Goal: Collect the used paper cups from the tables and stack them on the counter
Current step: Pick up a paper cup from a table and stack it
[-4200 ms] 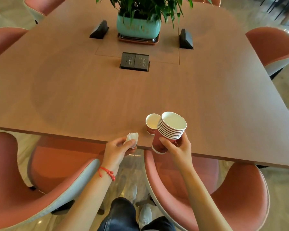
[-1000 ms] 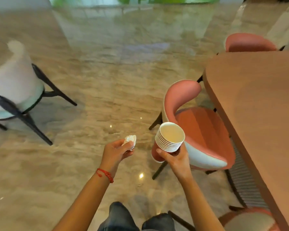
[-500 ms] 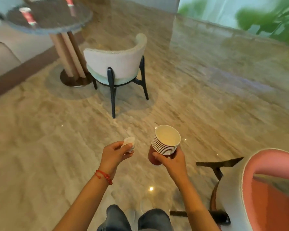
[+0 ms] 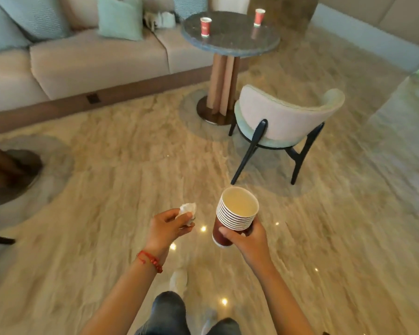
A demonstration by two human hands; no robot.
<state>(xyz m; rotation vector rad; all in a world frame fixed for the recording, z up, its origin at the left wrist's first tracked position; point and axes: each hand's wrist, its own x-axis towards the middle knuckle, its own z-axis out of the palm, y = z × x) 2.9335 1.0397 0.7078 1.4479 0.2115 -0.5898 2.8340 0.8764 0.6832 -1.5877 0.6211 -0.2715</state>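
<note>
Item: stack of paper cups (image 4: 236,213), nested one inside another, red outer walls, white rolled rims showing as a tight ladder of rings, pale cream interior in the topmost cup; tilted slightly away from the holder. Location: held in the air above the marble floor (image 4: 107,189), inside the grip of the right hand (image 4: 248,238), whose thumb and fingers curl round the lower red wall while the rims stand above the grip.

Item: crumpled white tissue (image 4: 188,209). Location: pinched at the fingertips of the left hand (image 4: 167,226), level with and left of the cup grip, apart from it. A red cord bracelet (image 4: 150,259) circles that wrist.

Items: two single red paper cups, the nearer cup (image 4: 205,26) and the farther cup (image 4: 259,17), upright and well apart on the round dark stone counter (image 4: 230,44), far ahead of both grips. A pale upholstered chair (image 4: 286,122) stands between the grips and that counter; a beige sofa (image 4: 94,56) with cushions lies beyond, to the left.
</note>
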